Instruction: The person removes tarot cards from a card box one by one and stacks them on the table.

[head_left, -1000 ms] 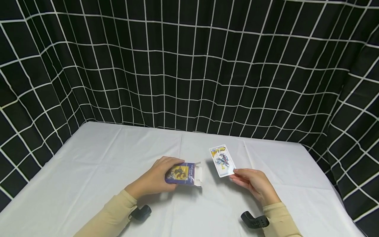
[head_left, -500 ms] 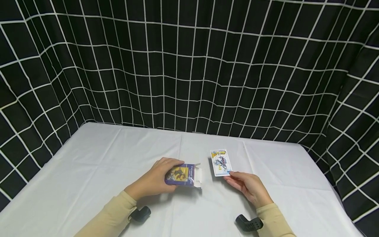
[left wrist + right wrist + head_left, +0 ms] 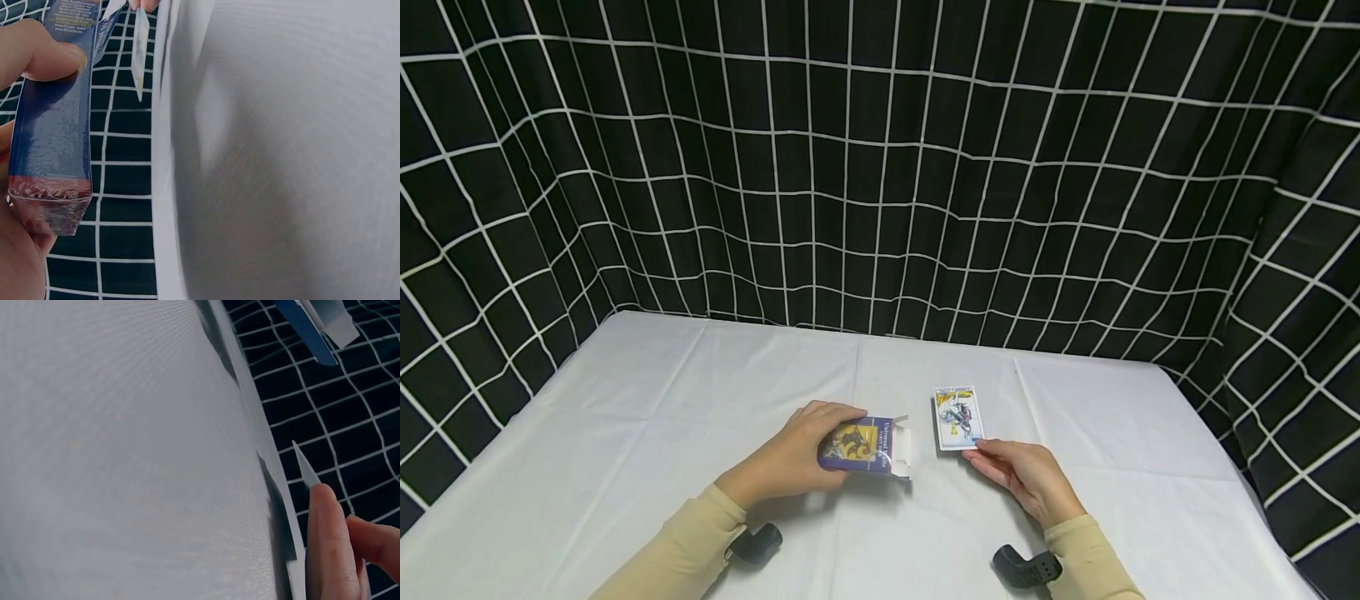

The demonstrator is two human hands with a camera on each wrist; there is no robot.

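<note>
My left hand (image 3: 793, 458) grips a blue-purple tarot card box (image 3: 857, 444) around its left end, picture face up. White flaps (image 3: 902, 447) stand open at the box's right end. In the left wrist view the thumb presses on the box's blue side (image 3: 53, 137). My right hand (image 3: 1026, 475) pinches an illustrated tarot card (image 3: 957, 417) by its near right corner, between thumb and fingers. The card is held apart from the box, to its right. Only its thin edge (image 3: 303, 465) shows in the right wrist view. Whether it is one card or more, I cannot tell.
A white cloth (image 3: 700, 383) with faint creases covers the table. Black curtains (image 3: 865, 183) with a white grid rise behind it and at both sides. A dark device sits on each wrist, the left one (image 3: 757, 544) and the right one (image 3: 1026, 568).
My right hand has shifted left and slightly nearer with the card, which has turned more upright in view. The left hand and the box have hardly moved.
</note>
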